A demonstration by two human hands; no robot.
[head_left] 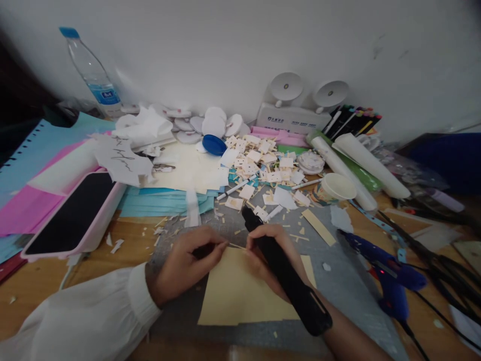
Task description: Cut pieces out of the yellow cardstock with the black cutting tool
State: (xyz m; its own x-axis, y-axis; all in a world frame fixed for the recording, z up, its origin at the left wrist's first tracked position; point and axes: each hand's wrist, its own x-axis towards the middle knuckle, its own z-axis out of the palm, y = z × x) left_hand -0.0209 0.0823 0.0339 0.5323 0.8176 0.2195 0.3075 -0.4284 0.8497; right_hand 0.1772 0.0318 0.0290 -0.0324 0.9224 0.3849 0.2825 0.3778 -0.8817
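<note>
Two hands low on a grey mat [349, 296], over a cream sheet [240, 296]. Left hand [184, 263] pinched shut on a thin strip [236, 245]; right hand [270, 250] pinching the other end, black tool [285, 273] lying across it. Likely mid-trim or mid-glue; next, a steady hold. Beside, blue glue gun [383, 271]. Beyond, paper cup [336, 186], cut squares [263, 165], bottle [93, 75].

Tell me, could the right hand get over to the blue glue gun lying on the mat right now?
Probably yes, but not freely: the right hand grips a black tool. The blue glue gun lies open on that side with nothing between them.
</note>
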